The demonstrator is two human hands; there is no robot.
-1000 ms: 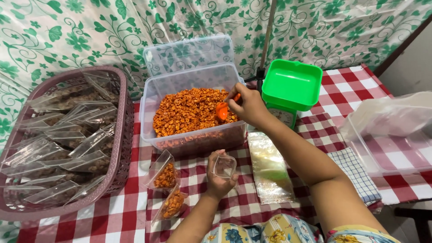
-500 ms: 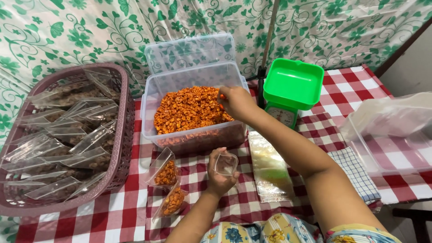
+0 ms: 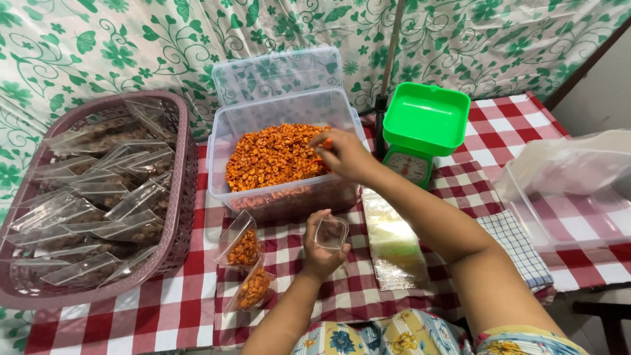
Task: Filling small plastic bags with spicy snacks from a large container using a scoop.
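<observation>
Scooping stage, by the look of it; right hand [image 3: 342, 154] is down in the clear plastic tub [image 3: 220, 135] of orange snack pieces [image 3: 273, 158], fingers curled narrow around a small orange scoop [image 3: 327, 142], mostly hidden by the hand; whether it carries a load cannot be told.

Left hand [image 3: 321, 253] waits just in front of the tub, above the red-checked worktop [image 3: 190, 309]; fingers pinch a small clear pouch [image 3: 330, 233] with its mouth held open and facing up; pouch looks empty.

Two filled pouches [image 3: 246, 266] lie on the worktop just left of that hand, one below the other; a flat stack of empty clear bags [image 3: 393, 240] lies to its right, under the right forearm; a green kitchen scale [image 3: 424, 128] stands just right of the tub, its pan bare.

Judgement: filling is in hand, between scoop and pour; the next move calls for bringing the scoop level over the pouch mouth, then tipping slowly, since the opening is narrow and pieces could spill onto the cloth.

Pink basket [image 3: 181, 210] of sealed packets sits well to the left.
</observation>
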